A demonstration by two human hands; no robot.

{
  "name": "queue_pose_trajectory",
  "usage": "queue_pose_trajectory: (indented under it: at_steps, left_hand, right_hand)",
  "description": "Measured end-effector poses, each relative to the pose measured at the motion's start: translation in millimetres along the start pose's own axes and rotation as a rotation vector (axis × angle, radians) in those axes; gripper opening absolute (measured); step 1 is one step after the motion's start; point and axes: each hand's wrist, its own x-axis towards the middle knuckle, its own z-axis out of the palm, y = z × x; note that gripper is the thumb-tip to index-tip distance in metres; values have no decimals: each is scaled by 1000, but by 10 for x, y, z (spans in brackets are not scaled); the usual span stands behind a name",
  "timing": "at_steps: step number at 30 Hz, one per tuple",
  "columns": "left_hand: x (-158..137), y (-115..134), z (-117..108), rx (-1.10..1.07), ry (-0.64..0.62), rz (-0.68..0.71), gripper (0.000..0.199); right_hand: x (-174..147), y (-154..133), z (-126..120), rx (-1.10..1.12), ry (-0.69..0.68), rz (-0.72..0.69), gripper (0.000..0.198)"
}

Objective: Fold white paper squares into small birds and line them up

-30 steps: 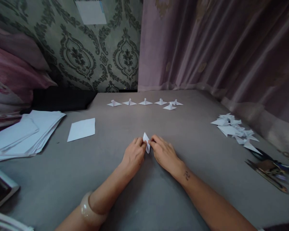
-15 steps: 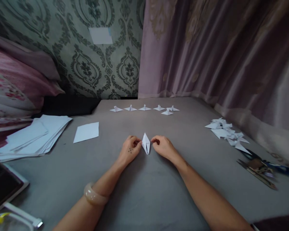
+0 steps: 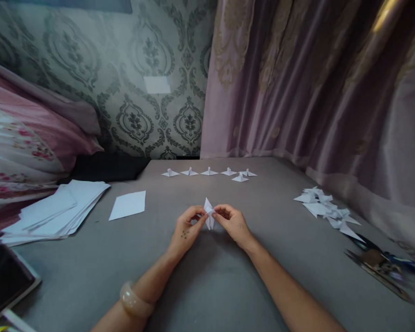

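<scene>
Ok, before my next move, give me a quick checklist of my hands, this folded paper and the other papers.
1. Left hand pinching the folded paper at its left edge: ok.
2. Right hand pinching its right edge: ok.
3. Loose sheet apart from the paper stack: ok.
4. Folded pieces at the back apart from both hands: ok.
5. Creases sharp and even: cannot tell, too small.

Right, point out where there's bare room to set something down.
Bare gray surface shows between the right hand and the folded-paper pile, also between the row of folded pieces and the held paper. It's crowded left, with stacked sheets near a dark-screened device, and right, with tools by the pile.
</scene>
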Motion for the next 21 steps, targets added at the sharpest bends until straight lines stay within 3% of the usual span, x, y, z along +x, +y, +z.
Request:
queue_pose_trajectory:
  at_steps: [4, 8, 14, 21]
  left_hand:
    - [-16, 32, 11, -104, 4, 19, 16]
    - [-11, 35, 10, -377, -2, -102, 50]
    - [23, 84, -28, -476, -1, -309, 27]
    - [19, 118, -26, -482, 7, -341, 24]
  right_hand:
    - [-27, -109, -38, 287, -53, 131, 31]
    - [-32, -135, -87, 414, -90, 210, 31]
    - [-20, -113, -113, 511, -128, 256, 30]
    - [-16, -109, -112, 539, -150, 258, 26]
